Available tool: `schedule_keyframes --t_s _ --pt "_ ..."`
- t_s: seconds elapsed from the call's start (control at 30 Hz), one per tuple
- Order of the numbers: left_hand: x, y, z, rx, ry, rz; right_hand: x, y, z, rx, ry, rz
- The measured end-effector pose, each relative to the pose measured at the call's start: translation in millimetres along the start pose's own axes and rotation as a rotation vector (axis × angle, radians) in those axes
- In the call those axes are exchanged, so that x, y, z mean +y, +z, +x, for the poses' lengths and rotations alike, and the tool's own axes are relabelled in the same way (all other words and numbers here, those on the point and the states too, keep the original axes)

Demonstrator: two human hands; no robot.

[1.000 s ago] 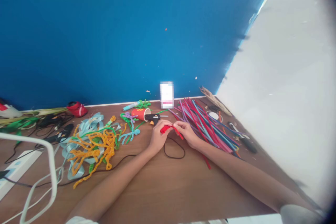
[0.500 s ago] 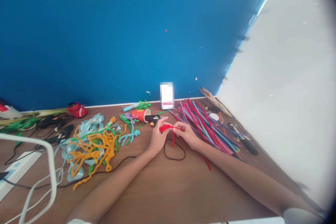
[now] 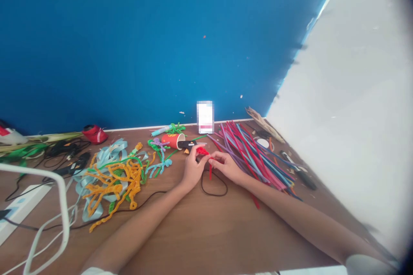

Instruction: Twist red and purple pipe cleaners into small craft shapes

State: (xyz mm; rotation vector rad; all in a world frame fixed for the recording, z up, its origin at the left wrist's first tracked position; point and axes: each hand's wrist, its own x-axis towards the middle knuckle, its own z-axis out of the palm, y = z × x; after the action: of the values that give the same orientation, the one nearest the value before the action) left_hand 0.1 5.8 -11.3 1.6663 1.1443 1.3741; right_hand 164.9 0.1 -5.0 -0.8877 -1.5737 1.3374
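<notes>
Both hands meet over the middle of the table, pinching a red pipe cleaner (image 3: 202, 151). My left hand (image 3: 192, 166) grips its bunched, coiled part between thumb and fingers. My right hand (image 3: 227, 166) pinches the same red piece close to the left fingertips, and a loose red end dangles below. Just behind the left hand lies a black glue gun (image 3: 187, 144), its front end reaching into a red paper cup (image 3: 172, 140) tipped on its side. To the right of my right hand is a pile of long pipe cleaners (image 3: 254, 154) in red, purple and blue.
Orange twisted pipe cleaners (image 3: 124, 184) and pale blue ribbon (image 3: 111, 152) lie at left. A white power strip (image 3: 24, 210) and a white metal frame (image 3: 63, 197) stand at the left edge. A bright pixelated screen (image 3: 205, 117) leans on the blue wall. A black cord (image 3: 214, 195) loops near my hands.
My right hand's fingers have shifted slightly left and now meet the left fingertips. The red coil has turned and shows above the left fingers; the dangling end has moved a little left.
</notes>
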Motion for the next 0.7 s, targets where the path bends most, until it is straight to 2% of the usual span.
schedule_keyframes --t_s 0.1,0.27,0.37,0.5,0.7 --pt "0.4 0.4 -0.1 0.008 0.012 0.017 0.4 0.1 0.2 -0.014 -0.004 -0.012" --pt "0.3 0.9 0.1 0.031 0.026 -0.001 3.9 0.3 1.5 0.038 -0.006 -0.008" --pt "3.8 -0.6 -1.4 0.024 0.056 0.077 2.9 0.6 2.0 0.065 -0.008 -0.060" --pt "10.8 -1.5 -4.5 0.000 0.127 0.204 -4.4 2.1 -0.6 0.171 -0.061 -0.301" --pt "12.0 -0.2 -4.2 0.010 0.143 0.214 -14.2 8.3 -8.2 0.325 -0.119 -0.665"
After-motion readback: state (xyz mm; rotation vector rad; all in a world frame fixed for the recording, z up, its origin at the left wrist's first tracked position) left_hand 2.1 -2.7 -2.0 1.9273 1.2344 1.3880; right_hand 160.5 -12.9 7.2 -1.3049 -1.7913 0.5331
